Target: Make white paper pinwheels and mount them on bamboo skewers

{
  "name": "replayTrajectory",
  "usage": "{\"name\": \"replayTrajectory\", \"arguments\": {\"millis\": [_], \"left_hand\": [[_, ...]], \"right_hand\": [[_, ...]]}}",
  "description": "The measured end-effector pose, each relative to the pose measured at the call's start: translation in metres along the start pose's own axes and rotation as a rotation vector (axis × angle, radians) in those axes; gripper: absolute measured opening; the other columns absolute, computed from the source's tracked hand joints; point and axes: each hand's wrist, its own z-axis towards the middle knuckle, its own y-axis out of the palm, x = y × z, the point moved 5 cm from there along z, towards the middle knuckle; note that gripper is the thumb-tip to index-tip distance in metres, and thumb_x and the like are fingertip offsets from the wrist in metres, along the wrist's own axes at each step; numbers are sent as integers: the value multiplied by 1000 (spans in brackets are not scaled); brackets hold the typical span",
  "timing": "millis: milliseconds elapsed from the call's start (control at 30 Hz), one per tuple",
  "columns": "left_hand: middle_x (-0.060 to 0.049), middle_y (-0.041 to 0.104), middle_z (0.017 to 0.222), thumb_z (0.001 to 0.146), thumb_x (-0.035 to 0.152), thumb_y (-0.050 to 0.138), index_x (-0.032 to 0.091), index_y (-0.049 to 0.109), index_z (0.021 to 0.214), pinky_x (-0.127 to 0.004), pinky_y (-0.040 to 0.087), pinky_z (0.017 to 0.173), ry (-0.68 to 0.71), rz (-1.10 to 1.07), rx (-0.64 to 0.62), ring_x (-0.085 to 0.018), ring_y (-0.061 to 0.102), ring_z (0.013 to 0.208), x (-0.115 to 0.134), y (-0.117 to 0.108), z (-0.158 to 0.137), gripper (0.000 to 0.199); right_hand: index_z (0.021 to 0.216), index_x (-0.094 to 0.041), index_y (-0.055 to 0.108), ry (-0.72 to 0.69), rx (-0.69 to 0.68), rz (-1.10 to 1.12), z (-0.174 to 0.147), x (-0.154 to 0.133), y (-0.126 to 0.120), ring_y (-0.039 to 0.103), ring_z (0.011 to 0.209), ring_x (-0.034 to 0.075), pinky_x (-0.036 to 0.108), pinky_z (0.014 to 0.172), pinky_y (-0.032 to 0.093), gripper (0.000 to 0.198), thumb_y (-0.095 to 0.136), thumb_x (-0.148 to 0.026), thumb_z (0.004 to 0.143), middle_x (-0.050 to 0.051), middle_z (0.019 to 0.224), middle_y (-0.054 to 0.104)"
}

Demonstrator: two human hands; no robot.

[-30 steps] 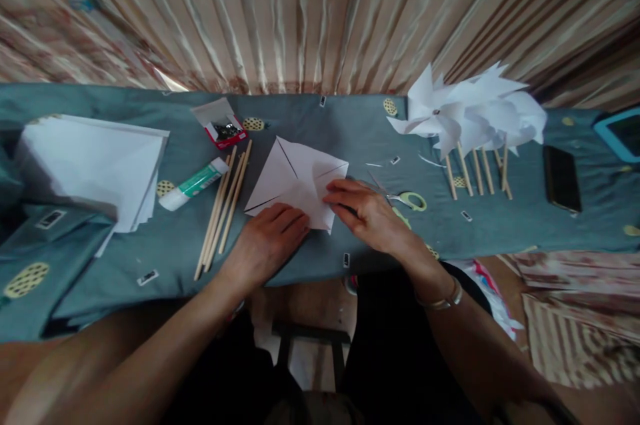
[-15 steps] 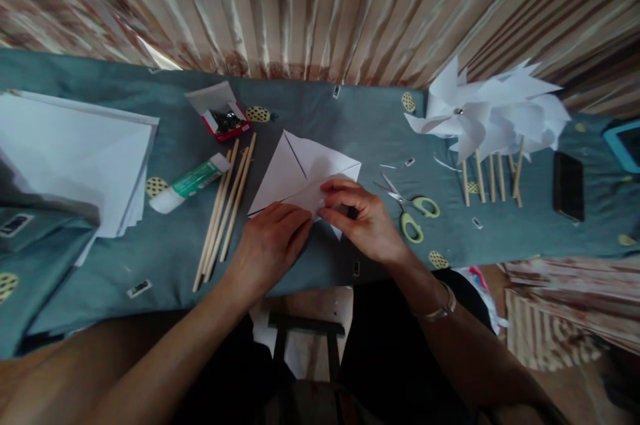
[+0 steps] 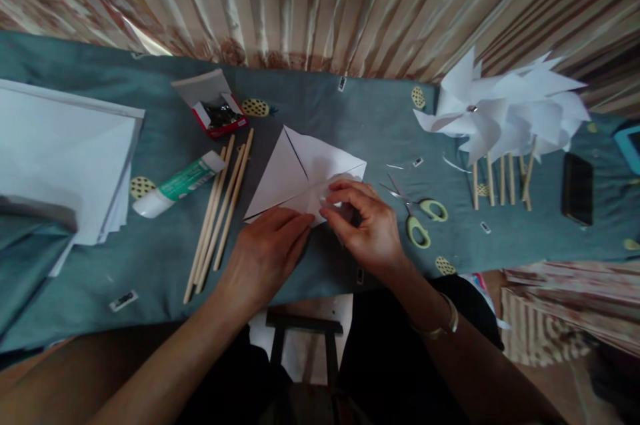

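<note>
the left hand (image 3: pixel 265 248), its grip unclear, probably steadies the slit paper square (image 3: pixel 323 155). the right hand (image 3: pixel 369 228) pinches its corner flap (image 3: pixel 317 198), seemingly holding it curled.

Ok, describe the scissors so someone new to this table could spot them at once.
On the teal cloth, find the right hand at the white paper. Just to its right lie the scissors; their green loop handles set them apart from the white pinwheels and dark phone farther right.
</note>
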Motion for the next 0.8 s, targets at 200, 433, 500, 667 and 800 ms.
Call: {"name": "replayTrajectory", "arguments": {"millis": [200, 433, 500, 667, 800], "left_hand": [[-8, 73, 89, 99, 17, 51, 12, 70, 102, -29, 60, 73, -8, 17, 5, -17, 70, 78, 0, 0, 1, 20], [-9, 74, 91, 98, 17, 53, 11, 71, 103, -29, 60, 75, -44, 11, -3, -18, 72, 81, -4, 0, 2, 20], [-9, 73, 91, 98, 16, 53, 10, 71, 102, -28, 60, 74, -51, 7, 3, -18, 72, 80, -4, 0, 2, 20], [-9, 74, 91, 97, 16, 54, 10, 72, 101, -28, 59, 74, -64, 2, 9, -18, 72, 79, -3, 0, 2, 19], [-9, 74, 90, 97, 16, 54, 11, 72, 99, -27, 59, 72, -64, 0, -3, -18, 72, 78, -4, 0, 4, 20]], "right_hand": [[98, -20, 71, -133, 21, -125, -4, -10, -3, 67, 110, 24, 43, 97, 54, 11, 62, -18, 91, 10, 115, 73], [101, -19, 71, -218, 34, -180, -7, -12, -1, 66, 107, 23, 43, 95, 56, 18, 55, -16, 95, 11, 117, 71], [103, -17, 71, -243, 36, -190, -8, -11, 0, 66, 104, 23, 43, 94, 56, 20, 54, -14, 95, 12, 119, 70], [110, -14, 71, -285, 24, -235, -11, -12, 3, 62, 109, 24, 45, 97, 56, 27, 48, -11, 95, 16, 127, 65], [112, -12, 70, -324, 21, -290, -14, -13, 8, 58, 120, 27, 47, 100, 54, 32, 43, -8, 96, 19, 134, 59]]}}
